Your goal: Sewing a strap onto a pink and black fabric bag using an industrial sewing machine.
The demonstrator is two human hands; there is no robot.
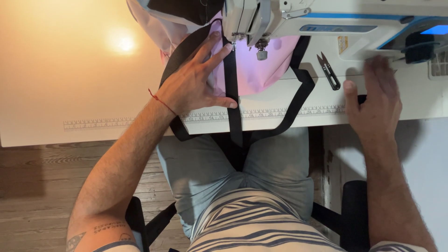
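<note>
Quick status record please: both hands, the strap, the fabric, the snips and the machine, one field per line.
left hand: flat, fingers spread, pressing pink fabric and black strap beside the needle
right hand: open, on the table right of the snips, holding nothing
strap: runs under the presser foot and off the table's front edge
snips: lying free on the table
sewing machine: head over the fabric
</note>
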